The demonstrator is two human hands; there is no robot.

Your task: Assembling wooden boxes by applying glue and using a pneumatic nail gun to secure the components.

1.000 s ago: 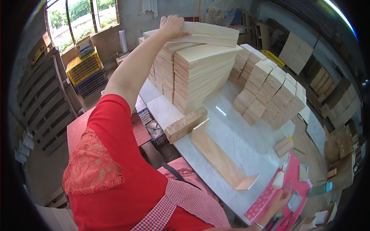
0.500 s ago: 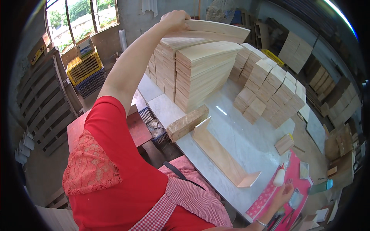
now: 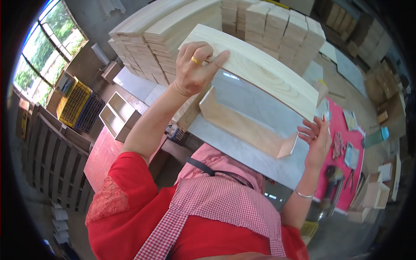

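Observation:
My left hand (image 3: 195, 65) is closed on the left end of a long, pale wooden board (image 3: 264, 65), held up tilted above the table. Near the board's lower right end is my right hand (image 3: 317, 141), its fingers apart and slightly curled. A small red tip shows beside its fingertips; whatever it belongs to is hidden. On the table beneath the board lies a wooden piece with upright ends (image 3: 247, 130), like an open box frame. At that piece's left end, a rough wooden block (image 3: 187, 113) is partly covered by my left forearm.
Tall stacks of boards (image 3: 173, 30) and wooden blocks (image 3: 277, 30) stand at the back. To the right, a pink cloth (image 3: 323, 177) bears small tools and a tray (image 3: 352, 156), beside a teal bottle (image 3: 376, 136). A divided wooden box (image 3: 118, 115) sits at left on a red surface (image 3: 104, 151).
My left hand has brought the board from the stack down over the table's middle. My right hand has risen from the pink cloth toward the board's right end. The view has shifted.

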